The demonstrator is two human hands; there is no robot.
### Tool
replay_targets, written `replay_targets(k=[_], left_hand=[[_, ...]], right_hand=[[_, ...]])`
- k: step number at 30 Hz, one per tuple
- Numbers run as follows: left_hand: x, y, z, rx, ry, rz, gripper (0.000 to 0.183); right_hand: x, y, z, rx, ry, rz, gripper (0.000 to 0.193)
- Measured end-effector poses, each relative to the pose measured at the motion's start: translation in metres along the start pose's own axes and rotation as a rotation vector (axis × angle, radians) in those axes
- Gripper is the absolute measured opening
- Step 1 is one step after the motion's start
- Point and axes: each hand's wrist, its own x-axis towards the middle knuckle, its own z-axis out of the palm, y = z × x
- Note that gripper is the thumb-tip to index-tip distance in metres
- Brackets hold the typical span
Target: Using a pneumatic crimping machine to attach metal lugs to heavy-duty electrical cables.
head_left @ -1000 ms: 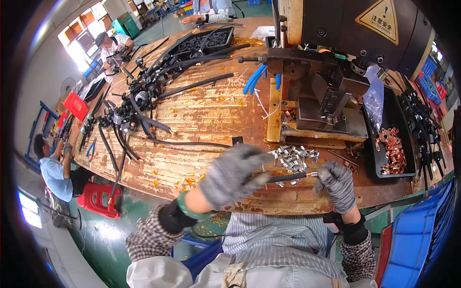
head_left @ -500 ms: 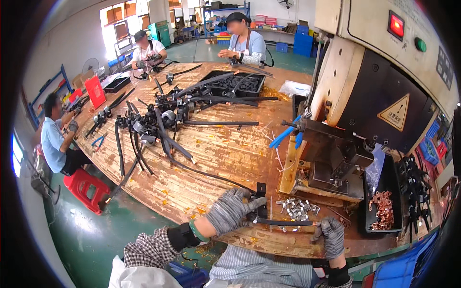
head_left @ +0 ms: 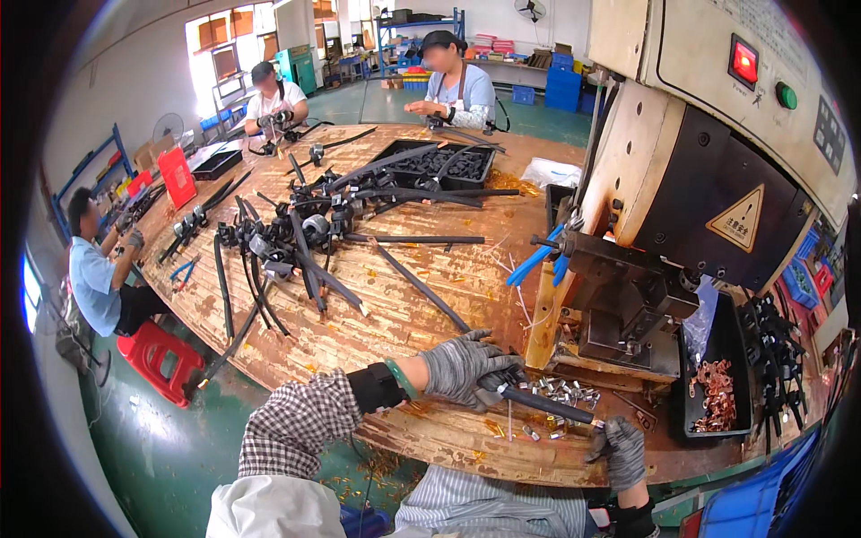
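Note:
My left hand (head_left: 466,369), in a grey knit glove, is closed around a thick black cable (head_left: 545,403) near the table's front edge. The cable slants down to the right, its cut end showing a bit of copper. By that end is my right hand (head_left: 621,453), gloved too, with its fingers curled together; what they pinch, if anything, is hidden. Another length of black cable (head_left: 421,289) runs from my left hand toward the pile. Just beyond the held cable lie loose silvery metal terminals (head_left: 567,391).
A press machine (head_left: 637,305) stands at the right, blue-handled pliers (head_left: 535,260) beside it. A black tray (head_left: 695,421) holds copper pieces. Black cable assemblies (head_left: 305,229) are heaped mid-table, near a black tray of dark parts (head_left: 489,166). Several people sit around the table.
My left hand has moved right and turned; the black block it held is now hidden. The held cable tilts more steeply, and the trailing cable has swung straighter. My right hand stays near the end.

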Motion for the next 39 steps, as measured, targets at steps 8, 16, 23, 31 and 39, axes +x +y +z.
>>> replay_targets(k=[8,16,23,31,39], left_hand=[[-0.004,0.052,-0.050,-0.034,0.184,0.149,0.084],[-0.010,0.127,-0.095,-0.069,0.282,0.039,0.066],[-0.015,0.079,-0.075,-0.612,0.111,-0.319,0.077],[0.013,0.004,-0.042,-1.552,0.225,-0.703,0.090],[0.031,-0.007,-0.037,-1.651,0.250,-0.573,0.068]], right_hand=[[-0.016,-0.010,-0.019,0.098,-0.030,-0.070,0.026],[-0.027,-0.047,-0.035,0.242,-0.005,-0.191,0.023],[0.011,-0.085,-0.022,-0.053,-0.184,-0.025,0.020],[0.048,-0.099,-0.025,0.009,-0.186,-0.063,0.022],[0.074,-0.115,-0.023,-0.147,-0.242,-0.027,0.021]])
